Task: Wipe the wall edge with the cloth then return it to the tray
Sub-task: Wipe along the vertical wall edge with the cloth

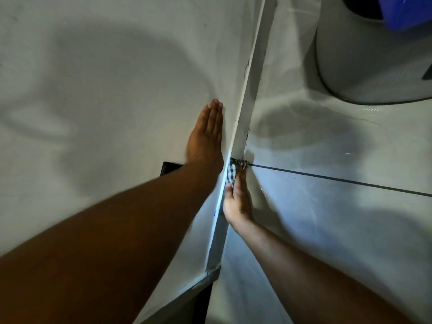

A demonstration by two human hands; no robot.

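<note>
Against the wall edge (243,127), the right hand (236,202) pinches a checked cloth (233,171), fingers closed on its bunched end, the cloth pressed to the edge just past the fingertips where a dark floor joint (327,177) meets it. Left of the edge, the left hand (205,134) lies flat and spread on the wall (105,90), holding nothing, likely as a brace. To wipe well, I would keep the cloth wrapped over the corner and slide it along the edge with steady pressure. Beyond the cloth the edge runs on bare, so there is room to travel. Right of the hand the floor is open up to a pale round bin (374,66) well away. No tray shows in this view
</note>
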